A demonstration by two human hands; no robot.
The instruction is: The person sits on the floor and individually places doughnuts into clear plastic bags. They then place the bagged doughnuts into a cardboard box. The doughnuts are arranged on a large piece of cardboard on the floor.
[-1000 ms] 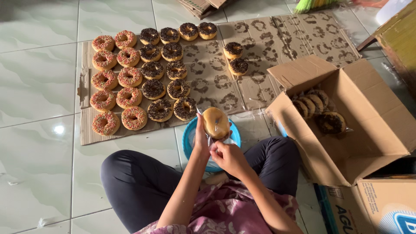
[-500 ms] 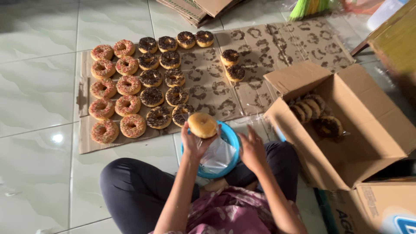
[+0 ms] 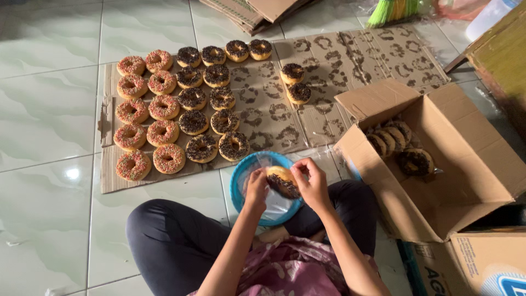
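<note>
Seated on pale floor tiles, we have lowered the chocolate-topped doughnut point(image 3: 282, 181) over the blue bowl point(image 3: 239, 186), left hand point(image 3: 256, 189) and right hand point(image 3: 312, 183) now both pinching its clear bag, ahead of doughnut rows point(image 3: 181, 109) on cardboard point(image 3: 329, 60) and an open box point(image 3: 438, 159).

rows of sprinkled doughnuts point(image 3: 147, 116) and chocolate doughnuts point(image 3: 211, 104) lie on flat cardboard point(image 3: 350, 60) on the tiled floor point(image 3: 44, 109). to the right, an open cardboard box point(image 3: 466, 170) holds wrapped doughnuts point(image 3: 402, 145). a green broom point(image 3: 392, 10) lies beyond.
</note>
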